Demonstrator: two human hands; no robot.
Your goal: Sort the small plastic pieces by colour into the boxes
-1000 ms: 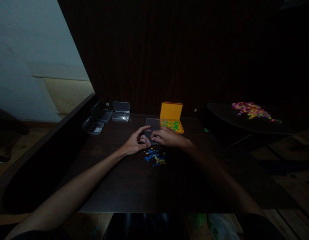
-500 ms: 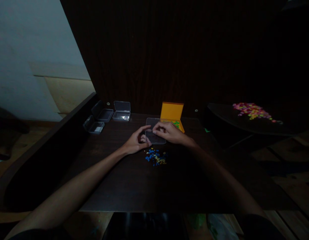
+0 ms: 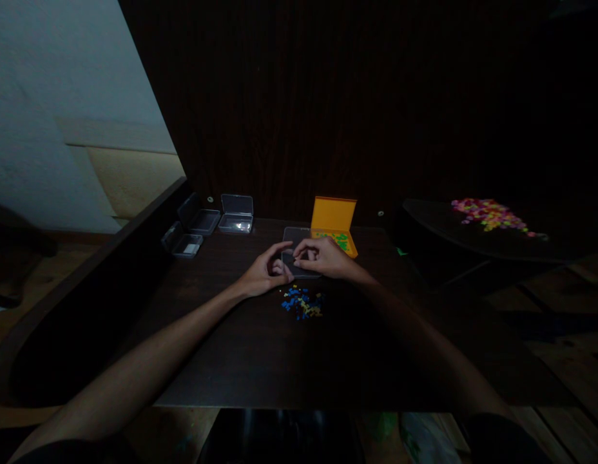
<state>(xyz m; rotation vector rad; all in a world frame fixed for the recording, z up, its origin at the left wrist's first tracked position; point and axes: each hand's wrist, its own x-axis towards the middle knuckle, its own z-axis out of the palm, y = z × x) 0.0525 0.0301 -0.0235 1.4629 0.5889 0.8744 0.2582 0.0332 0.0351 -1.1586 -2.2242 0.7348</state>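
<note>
An open clear plastic box (image 3: 306, 273) lies flat on the dark table in front of me. My left hand (image 3: 267, 270) grips its left side, the thumb at the near corner and the index finger stretched along the far part. Over the middle of the box, my right hand (image 3: 323, 256) is closed in a pinch; anything between its fingertips is too small and dark to make out. Just nearer to me lies a loose pile of tiny blue and yellow pieces (image 3: 301, 303). Behind my right hand stands an open yellow box (image 3: 334, 212) with small green pieces (image 3: 342, 241) in it.
Several open clear cases, among them one at the back (image 3: 236, 222), stand at the table's left. A raised side board (image 3: 100, 277) borders that side. To the right, a heap of pink, purple and yellow pieces (image 3: 492, 214) rests on a dark surface.
My right hand's fingers have dipped slightly lower over the clear box, and more of the green pieces now show behind it. My left hand has stayed in place.
</note>
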